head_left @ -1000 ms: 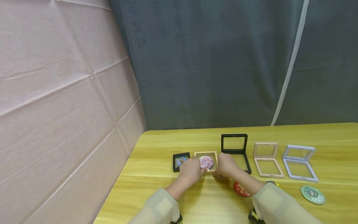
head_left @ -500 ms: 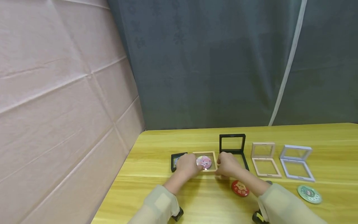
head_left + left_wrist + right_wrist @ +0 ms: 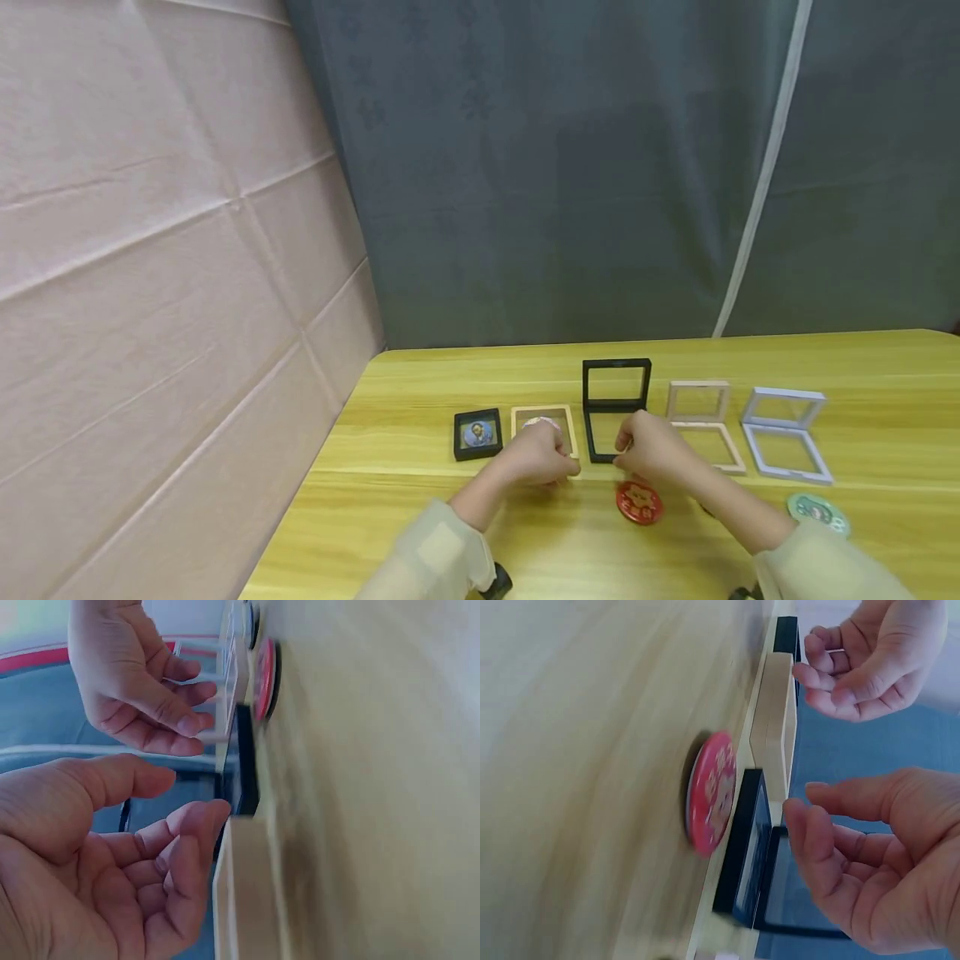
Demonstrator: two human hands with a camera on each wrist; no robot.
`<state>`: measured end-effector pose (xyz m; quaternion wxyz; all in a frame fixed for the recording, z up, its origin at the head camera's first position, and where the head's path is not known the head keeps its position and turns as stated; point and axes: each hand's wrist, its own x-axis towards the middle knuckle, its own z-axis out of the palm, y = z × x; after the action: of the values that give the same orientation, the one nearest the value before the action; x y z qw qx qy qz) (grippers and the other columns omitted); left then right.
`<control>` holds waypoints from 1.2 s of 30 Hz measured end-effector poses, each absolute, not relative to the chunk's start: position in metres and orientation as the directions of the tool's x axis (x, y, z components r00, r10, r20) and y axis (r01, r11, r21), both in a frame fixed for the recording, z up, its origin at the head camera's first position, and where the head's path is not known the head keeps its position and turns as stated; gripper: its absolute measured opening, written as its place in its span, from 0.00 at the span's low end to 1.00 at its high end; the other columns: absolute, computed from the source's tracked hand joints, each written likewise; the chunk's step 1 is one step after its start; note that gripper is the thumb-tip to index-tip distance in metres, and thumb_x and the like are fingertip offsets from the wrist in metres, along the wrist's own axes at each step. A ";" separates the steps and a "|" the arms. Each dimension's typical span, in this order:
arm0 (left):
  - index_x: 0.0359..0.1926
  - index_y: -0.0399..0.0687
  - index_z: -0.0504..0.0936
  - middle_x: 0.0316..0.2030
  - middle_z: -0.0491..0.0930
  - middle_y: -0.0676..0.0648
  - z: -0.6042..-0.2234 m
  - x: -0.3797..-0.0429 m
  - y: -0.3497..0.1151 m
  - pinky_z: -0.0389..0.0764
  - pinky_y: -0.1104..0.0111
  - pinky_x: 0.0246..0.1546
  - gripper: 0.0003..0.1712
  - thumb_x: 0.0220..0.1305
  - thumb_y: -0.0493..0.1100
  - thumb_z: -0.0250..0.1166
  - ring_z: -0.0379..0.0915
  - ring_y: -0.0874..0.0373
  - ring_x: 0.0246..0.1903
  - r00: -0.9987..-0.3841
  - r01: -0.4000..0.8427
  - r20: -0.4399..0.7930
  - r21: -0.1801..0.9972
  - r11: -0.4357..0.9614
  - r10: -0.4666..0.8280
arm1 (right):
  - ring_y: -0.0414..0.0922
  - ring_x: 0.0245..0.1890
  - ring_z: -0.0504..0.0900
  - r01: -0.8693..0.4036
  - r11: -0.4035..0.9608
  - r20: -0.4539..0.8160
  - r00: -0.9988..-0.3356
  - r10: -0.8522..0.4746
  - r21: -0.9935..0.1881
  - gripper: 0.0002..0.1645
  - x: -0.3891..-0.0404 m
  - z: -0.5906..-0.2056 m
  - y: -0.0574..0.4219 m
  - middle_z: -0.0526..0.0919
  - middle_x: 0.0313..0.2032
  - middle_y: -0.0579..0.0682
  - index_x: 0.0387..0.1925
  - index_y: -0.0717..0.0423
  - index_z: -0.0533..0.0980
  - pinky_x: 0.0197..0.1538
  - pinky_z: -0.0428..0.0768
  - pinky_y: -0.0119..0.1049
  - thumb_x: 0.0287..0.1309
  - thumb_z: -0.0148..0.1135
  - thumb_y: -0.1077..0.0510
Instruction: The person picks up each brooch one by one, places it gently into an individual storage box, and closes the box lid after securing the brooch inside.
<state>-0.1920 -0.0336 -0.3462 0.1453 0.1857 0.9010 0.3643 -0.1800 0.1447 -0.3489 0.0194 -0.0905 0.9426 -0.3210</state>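
My left hand point(image 3: 536, 457) hovers by the front of the closed beige display frame point(image 3: 572, 432), its fingers loosely curled around nothing. Inside that frame is a round pink badge point(image 3: 542, 422), mostly covered by the hand in the head view. My right hand point(image 3: 654, 446) is over the front right part of an open black display frame point(image 3: 617, 406), whose lid stands up. Thumb and index finger of the right hand point(image 3: 885, 855) are apart, with nothing between them. Just in front of this frame lies a red round badge point(image 3: 639, 502) with a yellow figure.
At left sits a closed black frame point(image 3: 477, 454) holding a blue badge point(image 3: 477, 433). To the right stand an open pink frame point(image 3: 699, 384) and an open white frame point(image 3: 787, 477). A green badge point(image 3: 817, 510) lies at front right, partly behind the sleeve. A dark curtain point(image 3: 540, 167) hangs behind the table.
Both hands have left the beige frame's sides. The right hand has moved right to the open black frame; the left has shifted right, uncovering the closed black frame. The view has drifted slightly.
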 end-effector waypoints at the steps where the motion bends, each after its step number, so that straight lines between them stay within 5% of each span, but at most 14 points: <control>1: 0.05 0.44 0.65 0.06 0.70 0.49 -0.348 -0.190 -0.030 0.60 0.77 0.09 0.22 0.49 0.34 0.62 0.61 0.64 0.07 -0.888 0.214 -0.142 0.715 0.666 0.438 | 0.41 0.15 0.72 -0.154 0.775 0.019 -0.983 -0.181 -0.613 0.09 -0.179 -0.350 0.149 0.74 0.18 0.49 0.18 0.61 0.73 0.21 0.71 0.34 0.38 0.67 0.69; 7: 0.11 0.38 0.76 0.09 0.74 0.47 -0.359 -0.178 -0.007 0.70 0.73 0.11 0.16 0.50 0.40 0.67 0.65 0.62 0.07 -0.887 0.149 -0.221 0.694 0.704 0.406 | 0.39 0.14 0.68 -0.224 0.776 0.071 -0.971 -0.227 -0.589 0.08 -0.172 -0.359 0.173 0.73 0.13 0.45 0.13 0.58 0.73 0.20 0.69 0.32 0.33 0.64 0.71; 11: 0.09 0.40 0.73 0.06 0.72 0.48 -0.364 -0.173 0.001 0.63 0.75 0.08 0.20 0.48 0.44 0.69 0.61 0.62 0.05 -0.891 0.154 -0.240 0.638 0.754 0.385 | 0.38 0.10 0.66 -0.235 0.762 0.069 -0.968 -0.243 -0.603 0.09 -0.165 -0.364 0.180 0.70 0.07 0.43 0.09 0.56 0.73 0.18 0.65 0.31 0.31 0.59 0.71; 18: 0.03 0.49 0.60 0.01 0.63 0.53 -0.367 -0.171 0.009 0.54 0.77 0.05 0.29 0.47 0.45 0.68 0.54 0.65 0.02 -0.886 0.185 -0.242 0.598 0.780 0.395 | 0.38 0.08 0.67 -0.096 0.778 -0.051 -0.985 -0.163 -0.621 0.13 -0.153 -0.371 0.176 0.71 0.06 0.45 0.08 0.56 0.73 0.17 0.68 0.31 0.36 0.69 0.65; 24: 0.01 0.50 0.59 0.00 0.59 0.55 -0.369 -0.170 0.015 0.49 0.77 0.05 0.30 0.49 0.46 0.67 0.49 0.66 0.01 -0.876 0.273 -0.213 0.519 0.810 0.432 | 0.35 0.06 0.66 -0.084 0.763 -0.050 -0.987 -0.150 -0.641 0.14 -0.152 -0.375 0.173 0.71 0.05 0.44 0.08 0.57 0.72 0.14 0.66 0.28 0.32 0.70 0.66; 36: 0.03 0.50 0.61 0.00 0.60 0.56 -0.375 -0.166 0.020 0.51 0.76 0.05 0.28 0.45 0.43 0.69 0.51 0.66 0.02 -0.905 0.244 -0.182 0.515 0.822 0.383 | 0.39 0.09 0.71 -0.024 0.738 -0.061 -0.994 -0.087 -0.674 0.12 -0.149 -0.378 0.173 0.73 0.13 0.49 0.15 0.60 0.73 0.15 0.73 0.32 0.27 0.69 0.71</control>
<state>-0.1663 0.0201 -0.3753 0.1401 0.1663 0.9441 0.2478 -0.1486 0.1726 -0.3778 0.0442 -0.0298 0.9313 -0.3604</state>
